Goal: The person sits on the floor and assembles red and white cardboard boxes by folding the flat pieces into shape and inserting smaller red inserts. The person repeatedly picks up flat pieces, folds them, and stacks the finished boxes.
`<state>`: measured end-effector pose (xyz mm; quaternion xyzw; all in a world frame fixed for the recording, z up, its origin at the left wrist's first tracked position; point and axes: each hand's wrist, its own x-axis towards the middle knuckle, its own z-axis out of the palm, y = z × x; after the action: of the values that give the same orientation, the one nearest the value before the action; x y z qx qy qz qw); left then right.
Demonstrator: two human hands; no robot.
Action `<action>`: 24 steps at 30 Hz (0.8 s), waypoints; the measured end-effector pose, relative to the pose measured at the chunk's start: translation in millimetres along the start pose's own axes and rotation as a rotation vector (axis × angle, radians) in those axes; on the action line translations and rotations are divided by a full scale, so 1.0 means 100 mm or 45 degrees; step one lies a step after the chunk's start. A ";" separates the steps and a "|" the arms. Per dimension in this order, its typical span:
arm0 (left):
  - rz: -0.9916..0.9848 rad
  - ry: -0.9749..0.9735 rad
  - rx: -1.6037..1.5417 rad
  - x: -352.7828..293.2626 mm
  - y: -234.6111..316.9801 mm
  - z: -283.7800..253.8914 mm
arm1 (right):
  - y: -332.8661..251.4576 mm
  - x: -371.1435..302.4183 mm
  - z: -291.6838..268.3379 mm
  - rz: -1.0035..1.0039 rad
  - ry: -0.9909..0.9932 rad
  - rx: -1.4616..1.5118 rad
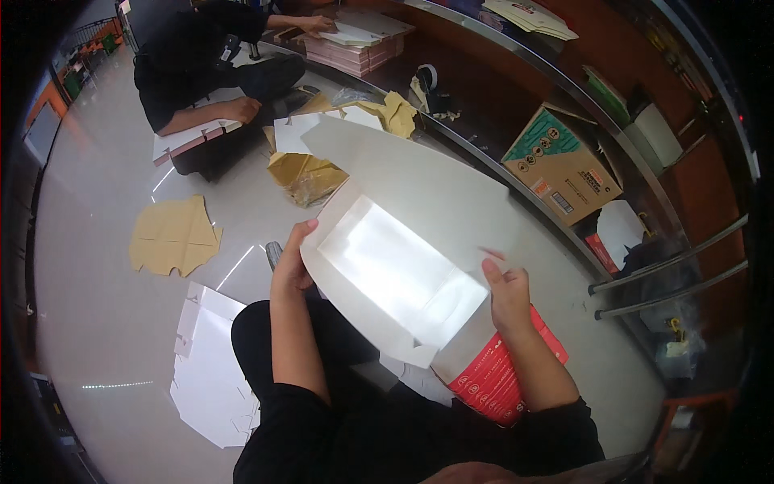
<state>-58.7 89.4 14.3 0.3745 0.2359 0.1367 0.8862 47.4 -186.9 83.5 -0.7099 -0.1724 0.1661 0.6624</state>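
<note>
Over my lap is a partly folded cardboard box (395, 266), its white inside facing up and a wide lid panel (435, 177) spreading toward the far right. My left hand (297, 256) grips the box's left wall, thumb on the rim and fingers behind. At the right wall, my right hand (509, 297) is closed on the edge, with slight blur at its fingertips. Below that hand shows a red printed panel (500, 371); whether it belongs to this box, I cannot tell. Flat white box blanks (214, 363) lie on the floor by my left knee.
A co-worker (201, 73) in dark clothes sits at the far left, handling flat cardboard (201, 139). Torn brown paper (177, 234) lies on the floor. A stack of blanks (355, 52), a tape dispenser (427, 85) and a brown carton (564, 165) line the shelf side.
</note>
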 end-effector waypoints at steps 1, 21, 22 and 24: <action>-0.005 -0.021 -0.007 0.05 0.00 -0.04 | -0.09 -0.05 0.03 -0.048 -0.047 -0.100; 0.351 -0.116 -0.390 0.23 -0.54 0.36 | -0.11 0.01 0.02 0.453 -0.454 0.553; 0.316 -0.135 -0.440 0.22 -0.54 0.37 | -0.12 0.00 0.03 0.426 -0.469 0.563; 0.247 -0.173 -0.544 0.20 -0.56 0.41 | -0.12 0.01 0.05 0.361 -0.529 0.539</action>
<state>-16.2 35.0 -7.6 0.2077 0.1042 0.2426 0.9419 45.5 -181.2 94.9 -0.5243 -0.1649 0.4301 0.7162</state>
